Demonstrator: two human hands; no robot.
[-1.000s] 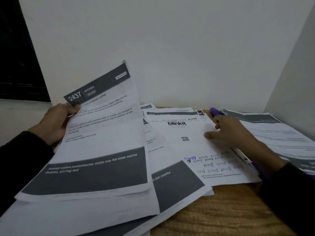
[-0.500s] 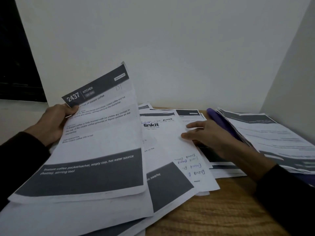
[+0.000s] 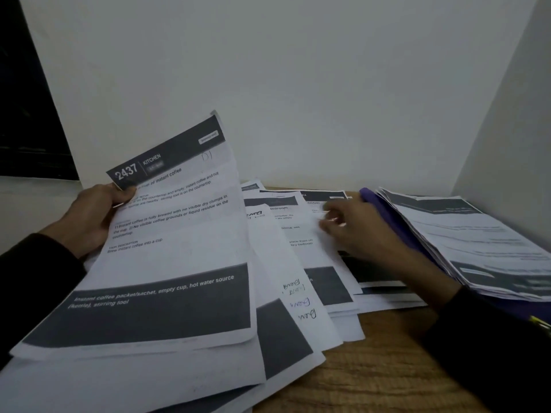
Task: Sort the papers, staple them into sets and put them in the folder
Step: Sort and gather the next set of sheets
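My left hand grips the top left corner of a printed sheet headed "2437 KITCHEN", raised and tilted above the desk. Loose printed papers are fanned out across the wooden desk. My right hand rests on these spread papers near their far edge, its fingers blurred and reaching left. A purple folder lies at the right with a stack of papers on it. No stapler is visible.
White walls close the desk at the back and on the right. A dark window is at far left. A yellow-tipped object shows by my right sleeve. More sheets lie under the raised one at the lower left.
My right hand slid the handwritten sheet leftward under the raised paper, uncovering sheets beneath it. My left hand kept holding its sheet up.
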